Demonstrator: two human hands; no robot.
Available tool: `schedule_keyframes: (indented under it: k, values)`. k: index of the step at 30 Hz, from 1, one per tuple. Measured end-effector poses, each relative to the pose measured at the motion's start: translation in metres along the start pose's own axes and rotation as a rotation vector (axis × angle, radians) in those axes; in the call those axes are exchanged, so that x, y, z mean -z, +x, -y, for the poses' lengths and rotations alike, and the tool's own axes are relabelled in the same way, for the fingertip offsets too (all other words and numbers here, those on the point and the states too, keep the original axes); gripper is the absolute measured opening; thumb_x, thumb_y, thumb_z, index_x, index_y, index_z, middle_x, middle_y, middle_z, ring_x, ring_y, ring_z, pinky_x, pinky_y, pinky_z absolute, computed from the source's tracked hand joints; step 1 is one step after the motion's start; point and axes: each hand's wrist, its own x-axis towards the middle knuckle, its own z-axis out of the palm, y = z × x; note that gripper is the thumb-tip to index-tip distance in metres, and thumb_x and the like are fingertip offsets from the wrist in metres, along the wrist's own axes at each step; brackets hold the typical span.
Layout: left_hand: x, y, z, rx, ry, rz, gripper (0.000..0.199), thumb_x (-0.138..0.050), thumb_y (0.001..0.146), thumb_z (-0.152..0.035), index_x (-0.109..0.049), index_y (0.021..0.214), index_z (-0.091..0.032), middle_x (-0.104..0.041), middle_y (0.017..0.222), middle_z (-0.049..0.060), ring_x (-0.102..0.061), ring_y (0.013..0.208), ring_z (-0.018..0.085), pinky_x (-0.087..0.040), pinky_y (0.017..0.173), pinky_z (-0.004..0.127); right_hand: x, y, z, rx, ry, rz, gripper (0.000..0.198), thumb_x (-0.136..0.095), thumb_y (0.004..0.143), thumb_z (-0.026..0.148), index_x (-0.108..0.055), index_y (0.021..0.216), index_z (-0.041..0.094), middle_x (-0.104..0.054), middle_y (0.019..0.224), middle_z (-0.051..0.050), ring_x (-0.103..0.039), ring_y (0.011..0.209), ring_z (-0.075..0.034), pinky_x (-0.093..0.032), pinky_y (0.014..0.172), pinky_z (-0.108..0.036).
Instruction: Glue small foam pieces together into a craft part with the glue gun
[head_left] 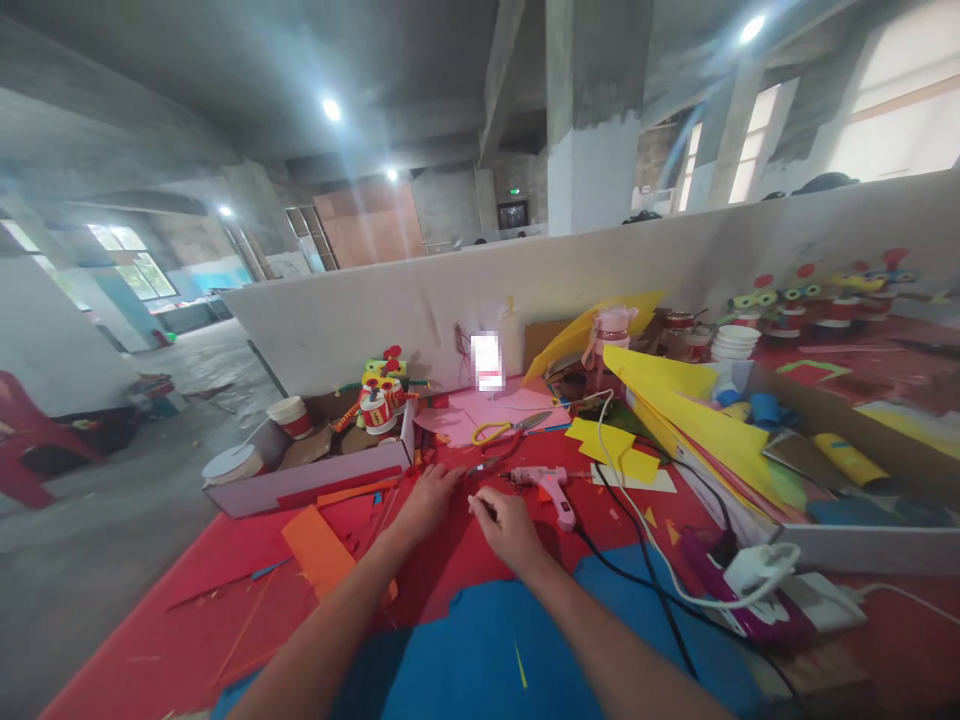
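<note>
My left hand point(430, 503) rests low over the red tabletop point(442, 565), its fingers stretched out and lying nearly flat near small red and orange scraps. Just to its right, my right hand point(511, 527) has its fingers curled in a pinch; whatever may be between them is too small to make out. Beyond the hands lies a pair of scissors with yellow handles point(491, 433). A pink hot glue gun point(551, 485) lies on its side beside my right hand. Orange paper point(319, 548) lies left of my left forearm.
A box point(307, 490) with paper cups and cup figures point(379, 405) stands left. Yellow sheets point(615, 450) and a larger box point(870, 548) of craft paper lie right. Cables cross to a purple power strip point(739, 590). A white partition point(360, 310) closes the back; a phone point(487, 360) leans there.
</note>
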Motion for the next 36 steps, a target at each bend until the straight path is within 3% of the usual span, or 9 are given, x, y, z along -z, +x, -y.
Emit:
schedule_keyframes:
  k: [4, 8, 12, 17, 20, 22, 26, 30, 36]
  values:
    - [0.011, 0.025, -0.002, 0.059, -0.047, -0.112, 0.052, -0.046, 0.081, -0.004, -0.053, 0.131, -0.019, -0.061, 0.109, 0.01, -0.055, 0.105, 0.021, -0.043, 0.095, 0.035, -0.003, 0.0, -0.001, 0.003, -0.001, 0.004, 0.03, -0.045, 0.092, 0.031, -0.053, 0.065, 0.019, -0.052, 0.055, 0.002, -0.044, 0.05, -0.011, -0.023, 0.051, -0.024]
    - [0.007, 0.056, -0.013, 0.206, 0.03, -0.073, 0.05, -0.048, 0.078, -0.003, -0.057, 0.124, -0.019, -0.061, 0.113, 0.011, -0.053, 0.109, 0.023, -0.041, 0.095, 0.035, -0.003, 0.001, -0.004, -0.014, -0.006, 0.004, 0.031, -0.046, 0.091, 0.03, -0.051, 0.063, 0.019, -0.049, 0.053, 0.003, -0.043, 0.049, -0.01, -0.022, 0.05, -0.024]
    - [-0.007, 0.066, -0.015, 0.262, 0.113, -0.029, 0.044, -0.049, 0.081, -0.005, -0.059, 0.121, -0.021, -0.06, 0.114, 0.011, -0.051, 0.112, 0.024, -0.04, 0.094, 0.036, -0.001, 0.001, -0.006, -0.021, -0.016, -0.021, 0.031, -0.045, 0.091, 0.03, -0.05, 0.062, 0.019, -0.05, 0.053, 0.003, -0.042, 0.049, -0.011, -0.021, 0.05, -0.025]
    - [-0.003, 0.052, -0.016, 0.199, 0.147, -0.085, 0.037, -0.05, 0.084, -0.014, -0.06, 0.119, -0.02, -0.06, 0.115, 0.011, -0.05, 0.109, 0.025, -0.04, 0.094, 0.036, 0.0, 0.001, -0.004, -0.018, 0.002, 0.009, 0.029, -0.046, 0.092, 0.031, -0.054, 0.066, 0.019, -0.055, 0.056, 0.001, -0.048, 0.051, -0.011, -0.024, 0.051, -0.024]
    - [0.005, 0.037, -0.023, 0.127, 0.166, -0.028, 0.025, -0.045, 0.084, -0.01, -0.068, 0.089, -0.018, -0.065, 0.097, 0.011, -0.054, 0.099, 0.023, -0.042, 0.087, 0.032, -0.001, 0.0, -0.001, -0.015, 0.023, 0.044, 0.034, -0.043, 0.094, 0.034, -0.055, 0.065, 0.019, -0.057, 0.056, 0.0, -0.05, 0.052, -0.012, -0.027, 0.052, -0.024]
    - [0.009, 0.026, -0.029, 0.167, 0.192, 0.055, 0.024, -0.045, 0.085, -0.013, -0.068, 0.078, -0.018, -0.066, 0.089, 0.01, -0.058, 0.094, 0.023, -0.044, 0.081, 0.031, -0.001, 0.0, 0.001, -0.002, 0.027, 0.055, 0.034, -0.042, 0.095, 0.033, -0.056, 0.066, 0.02, -0.058, 0.057, 0.0, -0.051, 0.053, -0.012, -0.028, 0.053, -0.024]
    - [0.013, 0.012, -0.041, 0.259, 0.208, 0.205, 0.022, -0.048, 0.085, -0.019, -0.069, 0.079, -0.019, -0.071, 0.092, 0.008, -0.065, 0.09, 0.022, -0.045, 0.073, 0.029, 0.001, -0.001, 0.005, 0.002, 0.035, 0.063, 0.029, -0.045, 0.093, 0.032, -0.057, 0.069, 0.019, -0.057, 0.058, 0.001, -0.048, 0.053, -0.012, -0.028, 0.052, -0.024]
    - [0.015, 0.006, -0.046, 0.221, 0.202, 0.272, 0.022, -0.05, 0.084, -0.023, -0.071, 0.081, -0.02, -0.073, 0.091, 0.01, -0.067, 0.092, 0.025, -0.047, 0.074, 0.03, 0.003, -0.002, 0.006, -0.014, 0.03, 0.106, 0.038, -0.046, 0.092, 0.037, -0.054, 0.059, 0.019, -0.05, 0.051, 0.002, -0.042, 0.048, -0.01, -0.025, 0.049, -0.024]
    - [0.016, 0.004, -0.048, 0.208, 0.204, 0.35, 0.025, -0.05, 0.084, -0.025, -0.074, 0.084, -0.018, -0.073, 0.089, 0.016, -0.069, 0.092, 0.027, -0.05, 0.078, 0.034, 0.003, -0.002, 0.005, -0.023, 0.023, 0.094, 0.037, -0.048, 0.092, 0.037, -0.058, 0.062, 0.018, -0.053, 0.053, 0.002, -0.046, 0.05, -0.01, -0.026, 0.051, -0.024]
